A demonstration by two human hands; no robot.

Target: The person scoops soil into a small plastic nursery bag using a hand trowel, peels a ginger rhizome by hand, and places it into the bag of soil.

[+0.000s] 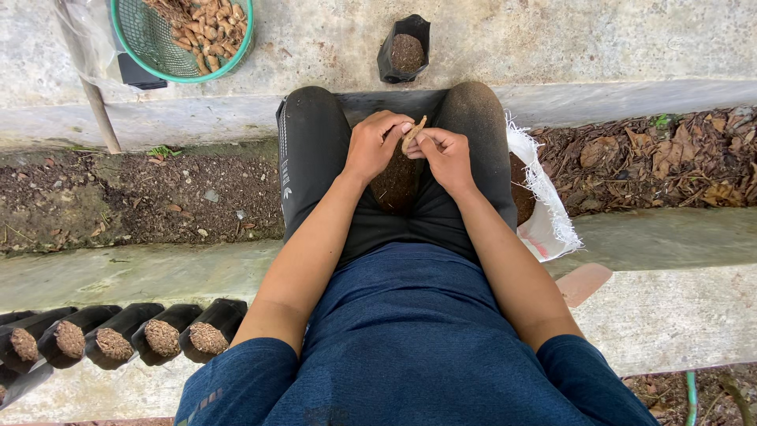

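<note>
Nearest the camera, a row of filled black nursery bags (118, 339) lies on its side on the concrete ledge (678, 315) at lower left, soil-filled mouths facing the viewer. The person sits on this ledge in a blue shirt and black trousers, both forearms extended forward over the lap. Between the knees stands a black bag of soil (397, 183), its dark fill visible just below the hands. The left hand (377, 144) is curled closed at the top of this bag, fingers bent inward and touching the upper end of a tan seed (413, 134). The right hand (445, 154) is closed in a pinch grip on the same seed from the other side, thumb and forefinger meeting on it. The seed stands roughly upright, directly above the mouth of the bag, between the two hands. Just beside the right knee lies an open white woven sack (544, 213) with frayed edges and dark contents. Beyond the knees, a soil trench runs left and a bed of dry brown leaves (670, 158) runs right. Farthest away, on the concrete slab, stands one upright filled black bag (405, 49), and at upper left a green mesh basket (130, 35) holding tan seeds.
</note>
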